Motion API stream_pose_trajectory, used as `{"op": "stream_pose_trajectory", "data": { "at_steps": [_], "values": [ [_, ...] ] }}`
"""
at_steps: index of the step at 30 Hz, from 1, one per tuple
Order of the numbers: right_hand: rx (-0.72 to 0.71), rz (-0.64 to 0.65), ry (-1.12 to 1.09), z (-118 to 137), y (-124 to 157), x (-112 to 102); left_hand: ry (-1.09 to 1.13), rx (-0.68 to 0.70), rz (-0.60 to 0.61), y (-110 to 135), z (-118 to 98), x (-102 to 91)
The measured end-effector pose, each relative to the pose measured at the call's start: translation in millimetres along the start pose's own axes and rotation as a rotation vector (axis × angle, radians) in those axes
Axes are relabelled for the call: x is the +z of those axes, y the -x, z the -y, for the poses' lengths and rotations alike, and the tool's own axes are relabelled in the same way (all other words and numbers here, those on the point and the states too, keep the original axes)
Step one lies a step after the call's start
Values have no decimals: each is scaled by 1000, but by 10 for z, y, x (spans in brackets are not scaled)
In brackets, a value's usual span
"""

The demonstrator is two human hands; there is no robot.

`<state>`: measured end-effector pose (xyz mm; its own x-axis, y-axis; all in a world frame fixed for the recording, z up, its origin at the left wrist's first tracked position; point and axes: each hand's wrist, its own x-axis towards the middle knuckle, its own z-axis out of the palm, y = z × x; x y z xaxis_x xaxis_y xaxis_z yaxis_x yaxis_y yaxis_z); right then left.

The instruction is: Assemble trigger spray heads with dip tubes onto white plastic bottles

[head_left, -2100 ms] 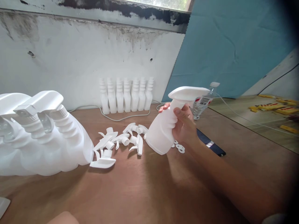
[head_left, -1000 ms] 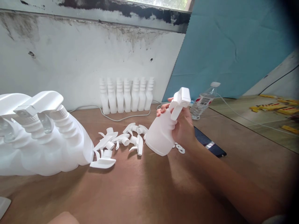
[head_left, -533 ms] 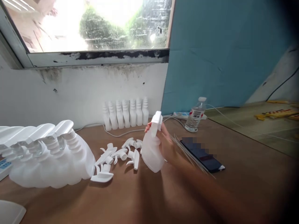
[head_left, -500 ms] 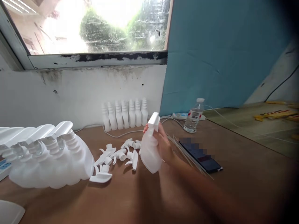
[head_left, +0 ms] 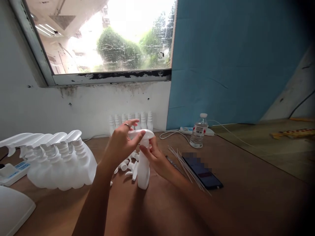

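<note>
Left of the smartphone (head_left: 205,175) on the counter (head_left: 167,206), I keep the white spray bottle (head_left: 143,170) upright, my left fingers (head_left: 137,139) holding its trigger head (head_left: 148,133), my right fingers (head_left: 154,144) gripping its neck (head_left: 145,143).

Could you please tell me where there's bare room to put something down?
Bare tabletop lies right of the phone, and in front of the held spray bottle, between the forearms. Crowded: left of that bottle, with loose spray heads and clustered bottles.
</note>
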<state>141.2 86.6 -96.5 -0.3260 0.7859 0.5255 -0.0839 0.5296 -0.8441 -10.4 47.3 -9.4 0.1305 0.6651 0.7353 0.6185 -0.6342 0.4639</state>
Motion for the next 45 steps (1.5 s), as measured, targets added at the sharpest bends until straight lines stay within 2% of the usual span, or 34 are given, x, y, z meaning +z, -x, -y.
{"op": "stream_pose_trajectory", "data": {
  "at_steps": [3, 5, 7, 10, 12, 16, 19, 21, 25, 28, 32, 36, 40, 43, 45],
  "values": [
    [-41, -36, 180, 38, -36, -10, 79, -18, 78, 42, 65, -3],
    [-60, -11, 174, 60, -55, -39, 98, -10, 96, 68, 48, -18],
    [-54, 72, 69, 73, -60, -78, 132, 3, 95, 82, 12, -34],
    [-12, 251, -201, 65, -42, -118, 155, 8, 116, 93, -40, -45],
    [19, 299, -383, 46, -20, -101, 123, 17, 129, 98, -70, -40],
    [51, 115, -526, 17, 28, 13, 103, 48, 126, 99, -113, -25],
    [21, 91, -559, 25, 49, 82, 109, 46, 146, 97, -104, -33],
    [27, 84, -533, 40, 50, 106, 113, 39, 148, 99, -84, -41],
    [59, -31, -395, 65, 51, 131, 113, 48, 151, 110, -67, -44],
    [26, 35, -452, 68, 62, 135, 97, 40, 151, 115, -79, -42],
    [50, -24, -397, 73, 79, 135, 125, 43, 182, 109, -85, -58],
    [27, 34, -454, 103, 99, 143, 121, 16, 187, 109, -86, -79],
    [49, -36, -387, 119, 110, 146, 138, 26, 196, 122, -109, -79],
    [5, 50, -458, 117, 115, 136, 118, 28, 177, 127, -120, -76],
    [-6, 57, -462, 117, 116, 139, 130, 19, 188, 126, -118, -77]
  ]
}}
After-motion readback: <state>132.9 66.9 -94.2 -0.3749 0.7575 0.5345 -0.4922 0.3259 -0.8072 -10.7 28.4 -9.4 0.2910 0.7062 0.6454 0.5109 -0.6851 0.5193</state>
